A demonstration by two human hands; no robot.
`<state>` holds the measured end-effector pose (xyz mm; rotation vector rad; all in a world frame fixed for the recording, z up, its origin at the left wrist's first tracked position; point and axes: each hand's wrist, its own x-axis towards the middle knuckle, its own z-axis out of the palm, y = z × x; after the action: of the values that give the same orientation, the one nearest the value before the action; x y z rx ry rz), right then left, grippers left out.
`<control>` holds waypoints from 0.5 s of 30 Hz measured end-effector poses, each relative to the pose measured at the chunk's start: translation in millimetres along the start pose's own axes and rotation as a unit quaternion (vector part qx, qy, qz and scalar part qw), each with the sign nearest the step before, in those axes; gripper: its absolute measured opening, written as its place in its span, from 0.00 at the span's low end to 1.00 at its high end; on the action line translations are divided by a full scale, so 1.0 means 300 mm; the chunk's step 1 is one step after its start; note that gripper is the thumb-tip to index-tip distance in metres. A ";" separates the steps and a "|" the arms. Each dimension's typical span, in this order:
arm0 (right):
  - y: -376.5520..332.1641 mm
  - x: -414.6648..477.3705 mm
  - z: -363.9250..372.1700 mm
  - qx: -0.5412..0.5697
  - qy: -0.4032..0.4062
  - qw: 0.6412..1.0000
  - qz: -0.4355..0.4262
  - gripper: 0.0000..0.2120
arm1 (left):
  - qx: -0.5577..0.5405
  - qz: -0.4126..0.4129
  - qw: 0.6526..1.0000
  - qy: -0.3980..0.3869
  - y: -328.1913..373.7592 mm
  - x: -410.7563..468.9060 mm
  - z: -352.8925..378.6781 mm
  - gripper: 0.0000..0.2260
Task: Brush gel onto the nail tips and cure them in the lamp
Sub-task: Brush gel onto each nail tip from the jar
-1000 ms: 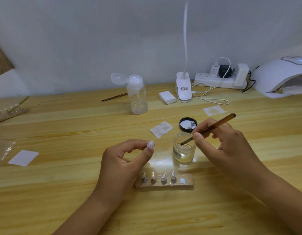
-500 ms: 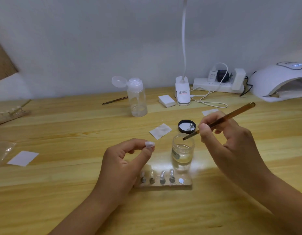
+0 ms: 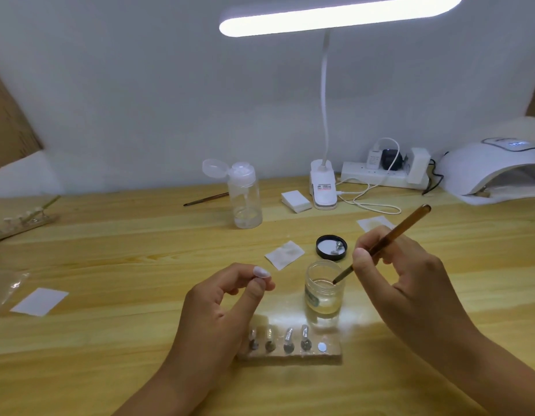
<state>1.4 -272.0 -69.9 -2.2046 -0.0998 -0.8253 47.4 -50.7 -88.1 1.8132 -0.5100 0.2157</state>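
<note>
At the bench (image 3: 110, 241) we watch the brush (image 3: 389, 240) go back into the open gel jar (image 3: 323, 298). Half a second ago its bristles hovered at the rim; now the tip sits inside the glass against the right-hand wall. We judge this a fresh load before any stroke. The right grip (image 3: 410, 283) pinches the amber handle like a pen. The left grip (image 3: 218, 310) pinches one nail tip (image 3: 261, 272) between thumb and forefinger, now turned flat and face up, left of the jar and apart from the brush. The jar holds pale gel in its lower part; its black lid (image 3: 331, 247) lies behind it with a small metal piece inside. The pump bottle (image 3: 245, 199), cap flipped open, holds only a shallow clear pool. The curing lamp (image 3: 494, 172) stands far right — its mouth too dim to read.
</note>
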 end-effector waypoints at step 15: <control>-0.035 -0.009 0.002 0.134 0.052 0.990 0.008 0.08 | -0.004 -0.010 1.000 -0.007 -0.012 -0.001 0.000 0.03</control>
<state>-3.6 -263.7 -65.0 -1.9064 -0.1339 -0.8637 48.7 -49.7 -91.3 1.8123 -0.5021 0.1878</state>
